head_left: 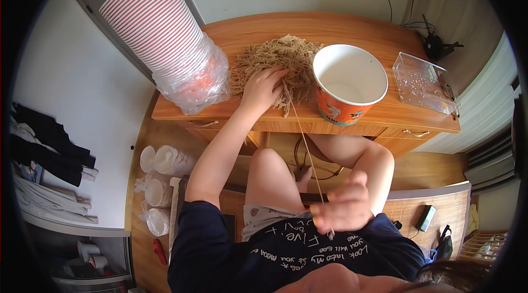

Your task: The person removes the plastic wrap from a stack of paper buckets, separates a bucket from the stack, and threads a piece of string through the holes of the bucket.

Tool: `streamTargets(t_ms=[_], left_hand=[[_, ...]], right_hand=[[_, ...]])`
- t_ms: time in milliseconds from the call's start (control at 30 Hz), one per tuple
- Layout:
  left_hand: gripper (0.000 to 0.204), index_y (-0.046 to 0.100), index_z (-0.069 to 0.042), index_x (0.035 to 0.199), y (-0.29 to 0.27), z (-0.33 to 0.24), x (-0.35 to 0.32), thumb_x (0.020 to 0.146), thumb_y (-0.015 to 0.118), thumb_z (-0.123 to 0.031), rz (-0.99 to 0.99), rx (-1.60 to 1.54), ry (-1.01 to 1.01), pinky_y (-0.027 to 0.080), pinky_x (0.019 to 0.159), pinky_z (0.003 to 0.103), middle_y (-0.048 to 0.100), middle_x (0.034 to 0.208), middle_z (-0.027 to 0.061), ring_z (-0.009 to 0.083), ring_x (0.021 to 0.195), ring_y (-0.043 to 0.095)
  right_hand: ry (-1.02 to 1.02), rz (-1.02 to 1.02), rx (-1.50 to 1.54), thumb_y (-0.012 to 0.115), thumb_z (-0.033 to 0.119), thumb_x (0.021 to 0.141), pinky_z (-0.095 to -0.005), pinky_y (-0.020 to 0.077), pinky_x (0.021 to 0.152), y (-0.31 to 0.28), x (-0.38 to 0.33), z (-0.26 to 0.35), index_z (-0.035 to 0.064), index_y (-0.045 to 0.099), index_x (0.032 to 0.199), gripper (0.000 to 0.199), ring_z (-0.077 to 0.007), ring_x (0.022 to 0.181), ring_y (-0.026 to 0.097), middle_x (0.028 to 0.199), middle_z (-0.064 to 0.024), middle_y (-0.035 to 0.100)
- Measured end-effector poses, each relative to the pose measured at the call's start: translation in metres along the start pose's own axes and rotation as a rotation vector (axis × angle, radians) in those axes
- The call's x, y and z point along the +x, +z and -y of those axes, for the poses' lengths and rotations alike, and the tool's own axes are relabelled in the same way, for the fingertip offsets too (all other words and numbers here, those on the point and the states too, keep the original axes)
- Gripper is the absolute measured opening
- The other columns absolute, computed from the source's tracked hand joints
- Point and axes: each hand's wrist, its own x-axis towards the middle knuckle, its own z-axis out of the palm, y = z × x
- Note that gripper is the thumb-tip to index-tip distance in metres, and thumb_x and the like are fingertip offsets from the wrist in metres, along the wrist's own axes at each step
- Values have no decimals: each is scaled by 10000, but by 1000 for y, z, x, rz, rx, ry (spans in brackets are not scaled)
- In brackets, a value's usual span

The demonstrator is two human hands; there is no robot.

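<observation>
A heap of tan, tangled strings (275,53) lies on the wooden desk. My left hand (264,88) rests on its near side, fingers apart and slightly bent over the strings. From beside those fingers a single thin string (303,130) stretches taut toward me. My right hand (345,205), slightly blurred, is closed on this string in front of my chest, and a short end hangs below the fingers. Just right of the heap stands a large orange paper bucket (338,111) with a white inside; no contents show in it.
Left of the heap, a tall stack of paper buckets (151,18) in plastic wrap leans on the desk (231,22). At the right is a clear plastic tray (423,84) with small bits in it. Bagged white cups (159,191) stand on the floor at left.
</observation>
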Motion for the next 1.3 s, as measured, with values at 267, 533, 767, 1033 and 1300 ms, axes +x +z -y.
streamTargets(t_ms=[267,533,767,1033,1300], left_hand=[[448,579,-73,1255,5,46,46,819,663,-15,16,74,-93,464,1015,403,591,1293,133,334,1219,544],[341,546,-8,1202,-26,-112,-53,962,590,-247,-230,-1017,41,432,951,358,547,1196,113,235,1069,547],[641,349,-64,1404,-30,-189,-113,992,500,-531,455,-1570,-212,397,697,211,471,1192,5,43,898,458],[285,613,-16,924,-82,-196,-138,1036,515,-259,182,-1462,-328,247,500,206,409,622,-67,23,537,313],[283,593,-20,943,-118,-230,-165,1041,507,-271,63,-1508,-229,238,513,205,404,645,-69,22,558,297]], right_hand=[[-214,-359,80,648,343,933,-319,381,838,-8,-5,17,173,742,1059,232,-122,870,543,983,78,739],[415,24,-139,747,213,815,-352,404,877,-20,14,10,159,762,1006,199,-223,993,549,1116,-7,689],[786,-23,-28,725,178,837,-390,402,961,1,9,-5,113,766,993,173,-261,1071,567,1135,-49,684],[859,-38,438,744,45,833,-353,454,958,-20,8,32,-21,681,1122,303,-219,1059,602,1094,-122,698],[760,-1,438,835,91,735,-347,481,954,-23,15,76,20,643,1218,525,-223,1100,618,1120,-93,707]])
